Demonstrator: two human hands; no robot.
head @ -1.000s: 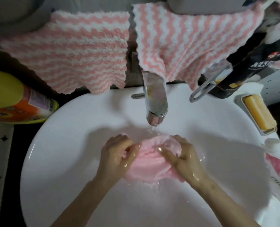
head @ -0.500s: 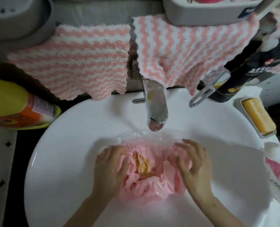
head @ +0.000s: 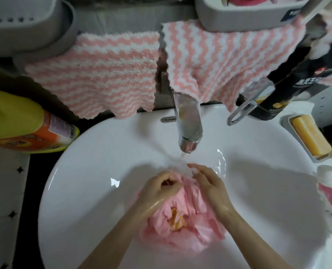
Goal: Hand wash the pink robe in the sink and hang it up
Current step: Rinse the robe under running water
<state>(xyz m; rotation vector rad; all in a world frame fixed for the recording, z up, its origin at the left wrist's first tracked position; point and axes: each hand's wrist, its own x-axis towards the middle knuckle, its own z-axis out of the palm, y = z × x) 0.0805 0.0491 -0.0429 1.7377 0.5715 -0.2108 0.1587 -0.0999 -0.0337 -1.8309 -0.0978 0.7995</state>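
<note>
**Head view: both hands on the pink robe under the running tap**

Head view looks straight down into a white sink (head: pixel 79 171) that fills the lower part of the frame. The pink robe (head: pixel 200 235) lies bunched in a wet heap at the centre of the basin, with a yellow patch (head: pixel 175 220) showing among its folds. The left hand (head: pixel 161 189) sits on the upper left part of the heap, its fingers curled round a gather of the cloth. The right hand (head: pixel 211 187) is just beside it on the right. Its fingers are straight and slightly spread, lying on the cloth with the fingertips in the water (head: pixel 184 158). That water falls from a chrome tap (head: pixel 189 125) at the back of the basin, upper centre, and lands on the top edge of the robe. Both hands shine wet. Behind the tap, two pink-and-white striped towels (head: pixel 95 74) hang across the top of the frame. A yellow bottle (head: pixel 15 121) is at the left edge, and a bar of soap (head: pixel 309 138) sits at the right edge.
</note>
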